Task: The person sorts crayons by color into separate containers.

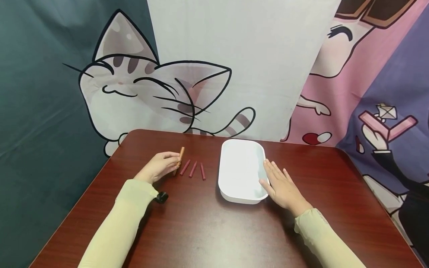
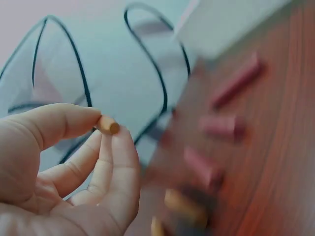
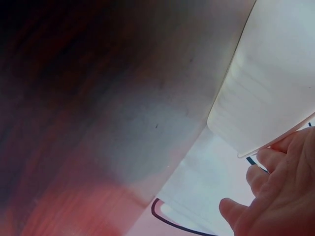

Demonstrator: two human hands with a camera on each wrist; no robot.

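Note:
My left hand [image 1: 160, 166] pinches an orange crayon-like stick [image 1: 181, 153] between thumb and fingertips, above the left part of the table. The left wrist view shows the blunt end of this stick [image 2: 108, 125] pointing towards the camera. Just right of that hand, three dark red sticks [image 1: 193, 169] of similar shape lie side by side. Blurred orange sticks [image 2: 184, 205] lie below the hand, partly hidden in the head view. Fingers straight, my right hand [image 1: 285, 188] rests against the right rim of a white rectangular tray [image 1: 242, 169]. Nothing is visible inside the tray.
Everything stands on a brown wooden table [image 1: 214, 234] with rounded far corners. Close behind its far edge hangs a printed cloth with a cartoon cat [image 1: 127, 85]. A black device [image 1: 161, 197] sits at my left wrist.

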